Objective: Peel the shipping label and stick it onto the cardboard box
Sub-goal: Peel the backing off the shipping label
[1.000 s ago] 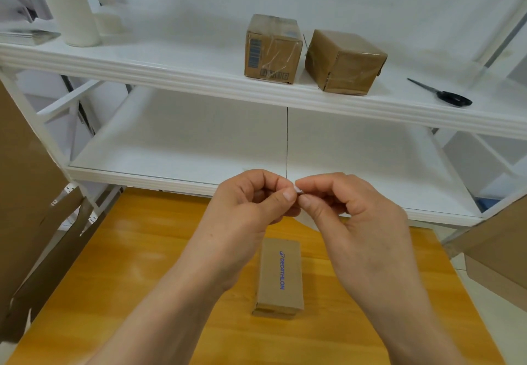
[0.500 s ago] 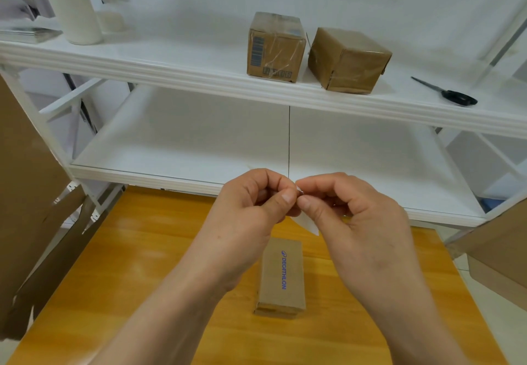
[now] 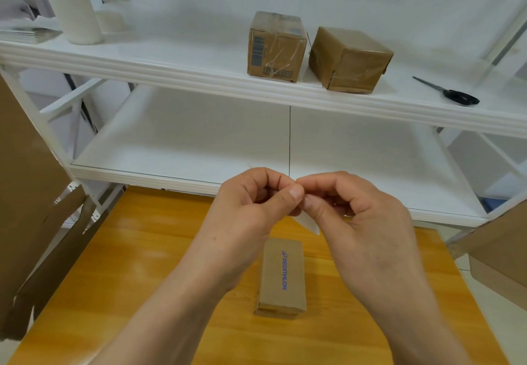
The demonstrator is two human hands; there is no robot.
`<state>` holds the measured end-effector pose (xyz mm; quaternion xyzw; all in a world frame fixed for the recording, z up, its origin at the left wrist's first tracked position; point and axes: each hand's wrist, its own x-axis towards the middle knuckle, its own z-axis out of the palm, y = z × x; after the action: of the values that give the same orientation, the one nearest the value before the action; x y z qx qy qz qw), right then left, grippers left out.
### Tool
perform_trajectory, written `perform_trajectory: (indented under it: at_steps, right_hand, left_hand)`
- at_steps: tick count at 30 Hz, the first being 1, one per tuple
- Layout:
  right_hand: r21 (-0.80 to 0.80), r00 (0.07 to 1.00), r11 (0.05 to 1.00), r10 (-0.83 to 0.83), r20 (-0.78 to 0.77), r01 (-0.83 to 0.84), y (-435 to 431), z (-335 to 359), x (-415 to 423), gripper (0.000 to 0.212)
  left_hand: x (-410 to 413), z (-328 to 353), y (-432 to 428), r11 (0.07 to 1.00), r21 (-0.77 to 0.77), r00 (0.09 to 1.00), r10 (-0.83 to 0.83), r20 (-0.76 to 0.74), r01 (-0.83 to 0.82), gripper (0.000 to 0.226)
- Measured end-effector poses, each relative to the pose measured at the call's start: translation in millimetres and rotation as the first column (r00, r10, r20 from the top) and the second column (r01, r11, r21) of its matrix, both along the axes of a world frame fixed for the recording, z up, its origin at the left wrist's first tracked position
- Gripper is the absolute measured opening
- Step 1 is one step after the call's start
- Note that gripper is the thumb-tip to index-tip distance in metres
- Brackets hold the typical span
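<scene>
A small brown cardboard box (image 3: 282, 276) with blue print lies on the orange wooden table (image 3: 142, 265), below my hands. My left hand (image 3: 251, 207) and my right hand (image 3: 359, 216) meet fingertip to fingertip above the box's far end. Both pinch the top of a white shipping label (image 3: 309, 222). Only a pale pointed corner of the label shows, hanging below my fingers; the rest is hidden behind my hands.
A white shelf unit (image 3: 199, 79) stands behind the table. Its upper shelf carries two taped brown boxes (image 3: 275, 48) (image 3: 349, 59), black scissors (image 3: 453, 95) and a white roll (image 3: 77, 5). Cardboard sheets lean at the left (image 3: 25, 193) and right (image 3: 502, 250).
My hands stay pinched together on the label. More of its white corner now hangs below my fingers than a second ago.
</scene>
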<state>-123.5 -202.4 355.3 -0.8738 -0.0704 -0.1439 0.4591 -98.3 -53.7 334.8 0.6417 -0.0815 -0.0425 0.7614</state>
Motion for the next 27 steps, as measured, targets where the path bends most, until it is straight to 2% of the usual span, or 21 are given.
perform_trajectory:
  at_steps: [12, 17, 24, 27]
  right_hand:
    - [-0.023, 1.000, 1.000, -0.013, 0.001, 0.013, -1.6, -1.1, -0.7, 0.015]
    - [-0.011, 1.000, 1.000, -0.007, -0.010, 0.007, -1.4, -1.1, -2.2, 0.015]
    - [0.167, 0.998, 0.986, 0.011, -0.062, 0.000, -2.2, 0.9, -2.4, 0.011]
    - [0.191, 0.998, 0.982, 0.003, -0.061, 0.009, -1.7, 1.5, -2.5, 0.005]
  left_hand:
    - [-0.8, -2.3, -1.6, 1.000, -0.007, 1.000, 0.007, 0.017, -0.007, 0.007]
    - [-1.6, -3.3, -1.7, 1.000, -0.002, 1.000, 0.017, 0.019, -0.017, 0.015]
    - [-3.2, -1.1, -0.6, 0.998, 0.045, 0.997, 0.033, 0.071, -0.036, 0.012]
    - [-5.0, -0.3, -1.8, 0.995, 0.084, 0.992, 0.039, 0.121, -0.049, 0.010]
